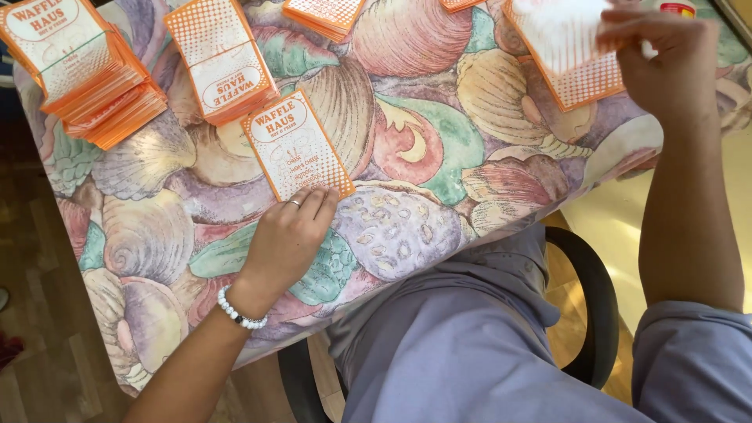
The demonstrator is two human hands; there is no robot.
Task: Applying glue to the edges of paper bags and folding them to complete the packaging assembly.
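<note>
tablecloth: big shells in many colours
chair: black, round edge
floor: brown wood

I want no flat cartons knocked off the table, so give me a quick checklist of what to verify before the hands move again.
1. Left hand on the single flat carton: ok, its fingertips rest on the carton's near edge.
2. Right hand has a carton: ok, fingers on its right edge, lifted and blurred.
3. Single carton fully on the tablecloth: ok.
4. Fanned stack at the left corner: not ok, it leans toward the table edge.
5. Middle stack: ok, fairly square.
6. Far stacks: cannot tell, cut off by the frame.
</note>
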